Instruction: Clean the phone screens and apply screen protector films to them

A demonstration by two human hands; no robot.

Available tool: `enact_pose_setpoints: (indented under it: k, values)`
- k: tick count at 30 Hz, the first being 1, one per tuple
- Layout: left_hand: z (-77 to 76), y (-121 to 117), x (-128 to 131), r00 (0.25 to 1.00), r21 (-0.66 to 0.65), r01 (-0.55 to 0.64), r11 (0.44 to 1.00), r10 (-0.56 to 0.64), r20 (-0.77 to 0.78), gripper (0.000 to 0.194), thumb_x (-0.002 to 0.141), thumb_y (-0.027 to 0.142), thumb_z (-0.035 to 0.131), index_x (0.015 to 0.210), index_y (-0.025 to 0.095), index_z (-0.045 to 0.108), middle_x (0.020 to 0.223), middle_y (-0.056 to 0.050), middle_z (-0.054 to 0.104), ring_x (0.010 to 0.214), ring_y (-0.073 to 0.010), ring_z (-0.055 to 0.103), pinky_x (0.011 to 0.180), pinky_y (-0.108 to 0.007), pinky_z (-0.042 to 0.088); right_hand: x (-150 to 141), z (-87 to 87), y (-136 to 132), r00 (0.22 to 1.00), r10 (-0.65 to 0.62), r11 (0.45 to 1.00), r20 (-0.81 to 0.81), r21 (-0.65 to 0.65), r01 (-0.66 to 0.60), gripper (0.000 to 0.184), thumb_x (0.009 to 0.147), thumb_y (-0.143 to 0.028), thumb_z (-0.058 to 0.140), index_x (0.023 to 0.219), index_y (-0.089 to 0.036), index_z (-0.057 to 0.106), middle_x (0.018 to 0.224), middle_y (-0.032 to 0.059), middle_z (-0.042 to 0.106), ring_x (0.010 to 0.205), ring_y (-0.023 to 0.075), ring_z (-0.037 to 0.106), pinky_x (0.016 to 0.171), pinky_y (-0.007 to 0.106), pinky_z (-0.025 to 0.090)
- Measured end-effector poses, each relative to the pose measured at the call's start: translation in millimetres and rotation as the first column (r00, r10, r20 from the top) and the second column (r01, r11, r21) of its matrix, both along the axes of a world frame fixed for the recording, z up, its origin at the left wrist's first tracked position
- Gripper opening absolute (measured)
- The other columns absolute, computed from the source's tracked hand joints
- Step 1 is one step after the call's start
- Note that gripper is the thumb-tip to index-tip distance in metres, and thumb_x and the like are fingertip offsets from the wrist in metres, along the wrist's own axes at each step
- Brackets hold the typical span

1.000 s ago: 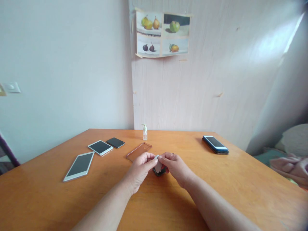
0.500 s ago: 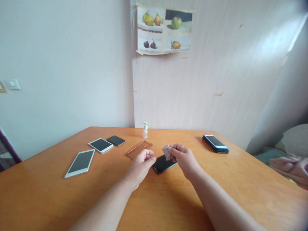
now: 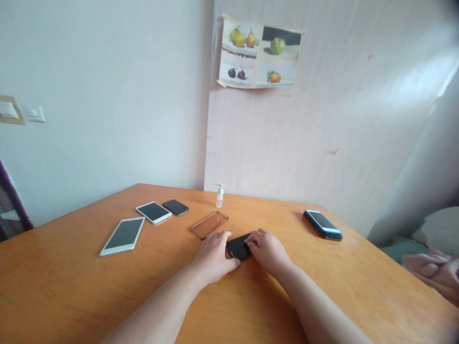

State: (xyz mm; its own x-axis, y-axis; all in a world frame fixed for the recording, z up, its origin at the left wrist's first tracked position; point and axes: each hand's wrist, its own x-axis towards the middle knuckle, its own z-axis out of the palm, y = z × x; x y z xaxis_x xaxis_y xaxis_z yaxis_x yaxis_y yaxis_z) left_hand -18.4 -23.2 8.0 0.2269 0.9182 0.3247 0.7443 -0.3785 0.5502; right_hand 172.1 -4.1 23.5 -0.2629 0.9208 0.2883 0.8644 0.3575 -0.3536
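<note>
A black smartphone [image 3: 239, 246] lies screen up on the wooden table in front of me. My left hand [image 3: 214, 255] grips its left end, the thumb along the near edge and the fingers at the far side. Pinched in the fingers of my right hand [image 3: 267, 248] is a small grey cloth [image 3: 246, 242], held down on the screen and mostly hidden by the hand. Just beyond my left hand lies a clear phone case [image 3: 210, 224] with a pinkish rim.
A small pump bottle [image 3: 220, 197] stands at the back of the table [image 3: 172, 291]. To the left lie a white tablet [image 3: 122, 236], a smaller white device [image 3: 154, 211] and a dark phone [image 3: 176, 207]. Stacked phones [image 3: 323, 224] sit at the right.
My right hand has lowered the cloth from above the phone onto its screen. My left hand has spread from a loose pinch beside the phone to a grip on its left end.
</note>
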Motion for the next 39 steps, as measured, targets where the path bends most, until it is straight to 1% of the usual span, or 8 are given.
enact_pose_setpoints:
  k: [2, 4, 8, 11, 19, 26, 34, 39]
  values:
    - [0.8, 0.0, 0.3, 1.0, 0.009, 0.011, 1.0, -0.011, -0.01, 0.053, 0.064, 0.032, 0.072, 0.113, 0.019, 0.057, 0.112, -0.012, 0.065, 0.111, -0.0329, 0.056, 0.093, -0.04, 0.041, -5.6, 1.4, -5.3, 0.992, 0.115, 0.993, 0.046, 0.008, -0.115, 0.024, 0.087, -0.024, 0.05, 0.093, -0.024, 0.073, 0.096, 0.0058, 0.069, 0.096, 0.0191, 0.058, 0.08, 0.026, 0.039]
    - [1.3, -0.5, 0.4, 1.0, 0.011, 0.011, 1.0, -0.011, 0.002, 0.051, 0.064, 0.031, 0.071, 0.112, 0.02, 0.058, 0.111, -0.012, 0.066, 0.11, -0.0326, 0.056, 0.092, -0.039, 0.041, -4.2, 4.5, -6.9, 0.986, 0.125, 0.992, 0.109, -0.001, -0.126, 0.028, 0.088, -0.026, 0.048, 0.099, -0.029, 0.074, 0.102, 0.0047, 0.07, 0.101, 0.0209, 0.058, 0.084, 0.029, 0.039]
    - [1.5, -1.1, 0.7, 0.999, -0.016, 0.008, 1.0, -0.008, 0.035, 0.056, 0.063, 0.031, 0.072, 0.116, 0.02, 0.057, 0.118, -0.012, 0.065, 0.114, -0.0331, 0.055, 0.095, -0.039, 0.04, 17.7, 7.2, 4.4, 0.967, -0.126, 0.988, 0.223, -0.059, 0.142, 0.035, 0.093, -0.03, 0.041, 0.111, -0.031, 0.07, 0.114, 0.0065, 0.07, 0.117, 0.0276, 0.055, 0.09, 0.041, 0.038]
    - [0.3, -0.5, 1.1, 0.999, -0.014, 0.004, 1.0, -0.003, 0.034, 0.059, 0.062, 0.032, 0.073, 0.117, 0.02, 0.056, 0.118, -0.012, 0.065, 0.114, -0.0333, 0.055, 0.095, -0.04, 0.041, 27.3, 3.0, 11.3, 0.948, -0.178, 0.973, 0.263, -0.098, 0.209, 0.039, 0.095, -0.03, 0.034, 0.114, -0.028, 0.068, 0.12, 0.0092, 0.068, 0.13, 0.0295, 0.046, 0.097, 0.046, 0.036]
    - [0.3, -1.6, 2.0, 0.999, 0.03, -0.013, 0.999, 0.012, 0.032, 0.046, 0.062, 0.034, 0.072, 0.105, 0.021, 0.059, 0.107, -0.011, 0.067, 0.104, -0.0327, 0.059, 0.087, -0.04, 0.044, -9.7, -7.6, -11.3, 0.95, 0.167, 0.98, 0.263, -0.15, -0.131, 0.048, 0.098, -0.037, 0.031, 0.144, -0.034, 0.04, 0.152, 0.0026, 0.039, 0.143, 0.0266, 0.028, 0.113, 0.06, 0.014]
    - [-0.1, -2.1, 4.1, 0.997, 0.002, -0.05, 0.999, 0.05, 0.06, 0.057, 0.056, 0.032, 0.074, 0.11, 0.02, 0.059, 0.115, -0.015, 0.064, 0.109, -0.0361, 0.056, 0.091, -0.043, 0.043, 13.0, -11.0, 9.2, 0.964, -0.056, 0.975, 0.261, -0.195, 0.11, 0.05, 0.099, -0.045, 0.023, 0.142, -0.031, 0.045, 0.154, 0.0042, 0.034, 0.146, 0.0303, 0.018, 0.109, 0.07, 0.01]
    - [-6.0, 1.0, 4.3, 0.993, 0.009, -0.073, 0.997, 0.072, 0.094, 0.081, 0.066, 0.031, 0.064, 0.14, 0.01, 0.04, 0.13, -0.022, 0.056, 0.121, -0.0389, 0.051, 0.1, -0.048, 0.039, -26.7, -5.4, -16.7, 0.951, 0.306, 0.914, 0.036, -0.292, -0.283, 0.055, 0.099, -0.055, 0.017, 0.144, -0.037, 0.041, 0.154, 0.0015, 0.034, 0.147, 0.0279, 0.009, 0.112, 0.066, 0.001]
    - [-7.0, 3.0, 3.7, 0.993, -0.014, -0.064, 0.998, 0.065, 0.094, 0.101, 0.057, 0.037, 0.072, 0.145, 0.007, 0.032, 0.133, -0.024, 0.053, 0.122, -0.0428, 0.049, 0.101, -0.051, 0.037, -5.3, -10.1, 6.6, 0.985, 0.044, 0.967, 0.169, -0.254, 0.0, 0.054, 0.099, -0.053, 0.018, 0.143, -0.035, 0.043, 0.154, -0.0001, 0.033, 0.147, 0.0304, 0.009, 0.108, 0.072, 0.003]
